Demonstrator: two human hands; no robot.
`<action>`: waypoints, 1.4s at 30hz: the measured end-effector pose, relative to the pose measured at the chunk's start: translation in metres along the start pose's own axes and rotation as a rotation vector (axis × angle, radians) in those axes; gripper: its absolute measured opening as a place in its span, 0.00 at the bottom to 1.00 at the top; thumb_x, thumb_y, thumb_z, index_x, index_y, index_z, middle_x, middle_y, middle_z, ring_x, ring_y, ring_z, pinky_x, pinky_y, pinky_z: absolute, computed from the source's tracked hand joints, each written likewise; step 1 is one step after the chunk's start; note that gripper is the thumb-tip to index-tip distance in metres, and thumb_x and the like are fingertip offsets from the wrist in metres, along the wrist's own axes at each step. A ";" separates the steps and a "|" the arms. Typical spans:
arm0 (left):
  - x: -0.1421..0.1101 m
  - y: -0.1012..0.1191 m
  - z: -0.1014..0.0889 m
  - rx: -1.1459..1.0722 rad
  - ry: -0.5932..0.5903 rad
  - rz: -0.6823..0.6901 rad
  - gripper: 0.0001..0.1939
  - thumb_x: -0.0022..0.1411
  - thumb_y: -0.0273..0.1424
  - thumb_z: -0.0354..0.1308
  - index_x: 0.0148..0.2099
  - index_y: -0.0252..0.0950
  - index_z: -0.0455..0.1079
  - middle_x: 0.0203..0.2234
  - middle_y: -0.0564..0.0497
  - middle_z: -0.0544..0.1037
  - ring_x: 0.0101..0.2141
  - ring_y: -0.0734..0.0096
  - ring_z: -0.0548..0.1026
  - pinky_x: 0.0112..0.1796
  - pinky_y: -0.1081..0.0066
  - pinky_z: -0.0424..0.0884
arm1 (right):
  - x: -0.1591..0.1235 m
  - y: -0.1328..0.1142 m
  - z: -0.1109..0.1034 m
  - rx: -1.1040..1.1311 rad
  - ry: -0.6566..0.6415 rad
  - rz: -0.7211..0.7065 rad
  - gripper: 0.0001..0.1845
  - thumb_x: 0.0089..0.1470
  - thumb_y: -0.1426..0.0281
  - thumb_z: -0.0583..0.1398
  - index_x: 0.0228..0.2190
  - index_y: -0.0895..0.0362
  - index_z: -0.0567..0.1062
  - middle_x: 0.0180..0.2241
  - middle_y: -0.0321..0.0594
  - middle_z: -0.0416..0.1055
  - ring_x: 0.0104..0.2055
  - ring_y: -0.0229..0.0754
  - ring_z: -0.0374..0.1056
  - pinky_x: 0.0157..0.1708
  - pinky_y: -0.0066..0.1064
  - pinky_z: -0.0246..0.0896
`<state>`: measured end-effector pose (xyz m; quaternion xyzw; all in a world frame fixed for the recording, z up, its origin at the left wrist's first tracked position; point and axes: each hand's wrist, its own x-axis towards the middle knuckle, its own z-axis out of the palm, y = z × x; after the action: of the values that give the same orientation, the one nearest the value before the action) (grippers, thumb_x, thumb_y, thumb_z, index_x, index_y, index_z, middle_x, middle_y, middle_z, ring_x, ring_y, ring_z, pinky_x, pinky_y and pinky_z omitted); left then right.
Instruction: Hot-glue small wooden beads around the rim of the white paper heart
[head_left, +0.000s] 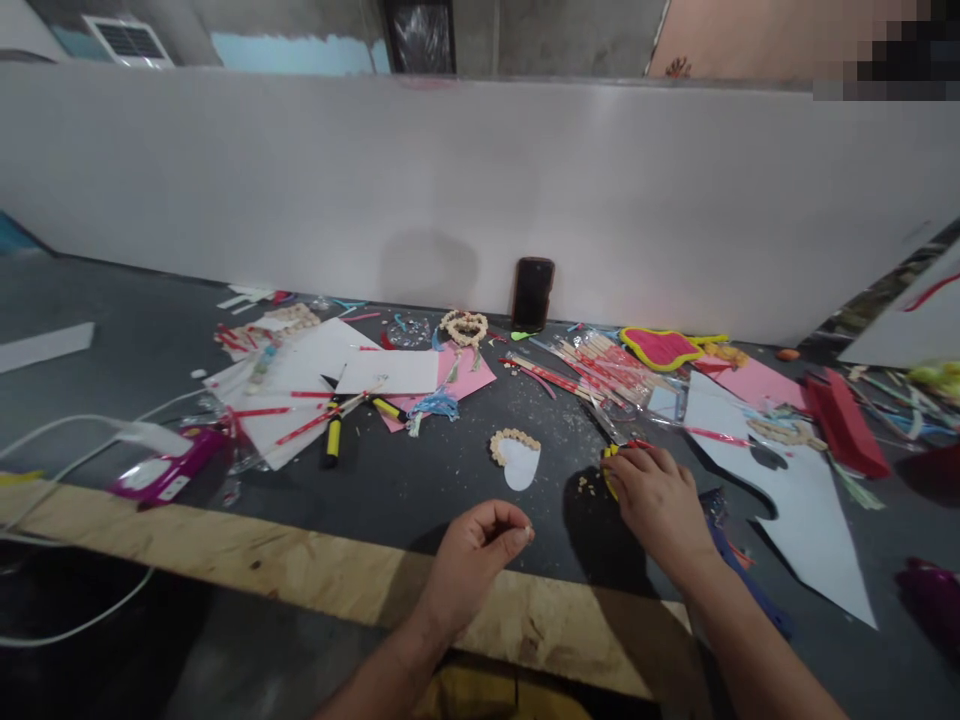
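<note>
My left hand (480, 555) is closed in a pinch just above the table's front part. A small pale bit, too small to name, shows at its fingertips. My right hand (660, 500) lies over the yellow-handled scissors (609, 472), fingers curled on the handle. The dark blades point away from me, and part of the handle is hidden under the hand. Between and beyond both hands a white paper heart (521, 465) lies flat, with beige pieces along its upper and left edge. Small beige crumbs (585, 486) lie left of my right hand.
A phone (533, 294) leans against the white partition (300, 180). White paper sheets (300, 370), pink paper (472, 365) and yellow-black cutters (332, 435) are at left. Wrapped red-ended sticks (600, 365) lie right of centre. A purple glue gun (172, 468) sits at far left.
</note>
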<state>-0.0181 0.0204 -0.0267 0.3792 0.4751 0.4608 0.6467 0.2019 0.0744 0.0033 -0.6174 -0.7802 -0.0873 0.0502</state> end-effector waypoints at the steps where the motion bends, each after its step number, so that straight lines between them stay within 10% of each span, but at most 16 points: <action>1: 0.000 0.000 -0.001 -0.002 0.002 -0.001 0.06 0.50 0.31 0.62 0.30 0.34 0.71 0.25 0.53 0.74 0.29 0.75 0.68 0.32 0.77 0.62 | 0.004 -0.002 0.001 0.005 -0.007 -0.003 0.10 0.54 0.72 0.56 0.36 0.52 0.76 0.39 0.41 0.74 0.45 0.50 0.61 0.37 0.38 0.55; 12: 0.000 0.006 0.000 -0.021 0.006 0.009 0.06 0.51 0.31 0.61 0.31 0.34 0.70 0.25 0.52 0.73 0.29 0.73 0.68 0.33 0.75 0.63 | 0.008 -0.010 0.000 0.292 -0.002 -0.054 0.09 0.55 0.69 0.55 0.27 0.55 0.74 0.34 0.42 0.72 0.39 0.43 0.65 0.41 0.34 0.59; 22: -0.003 0.009 0.018 0.055 0.013 0.111 0.04 0.53 0.29 0.60 0.31 0.34 0.71 0.25 0.53 0.73 0.29 0.74 0.67 0.32 0.75 0.63 | -0.050 -0.074 -0.006 1.372 0.116 0.258 0.07 0.50 0.67 0.61 0.24 0.55 0.73 0.30 0.38 0.67 0.35 0.39 0.65 0.34 0.27 0.61; 42: -0.011 0.010 0.031 0.127 0.039 0.113 0.04 0.49 0.30 0.62 0.27 0.34 0.72 0.21 0.53 0.72 0.26 0.73 0.67 0.29 0.75 0.63 | -0.059 -0.076 -0.008 1.432 0.170 0.330 0.08 0.48 0.65 0.62 0.22 0.55 0.75 0.28 0.39 0.68 0.34 0.41 0.65 0.33 0.28 0.63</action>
<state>0.0083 0.0106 -0.0062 0.4367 0.4936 0.4727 0.5850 0.1412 -0.0002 -0.0055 -0.5341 -0.5365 0.4043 0.5133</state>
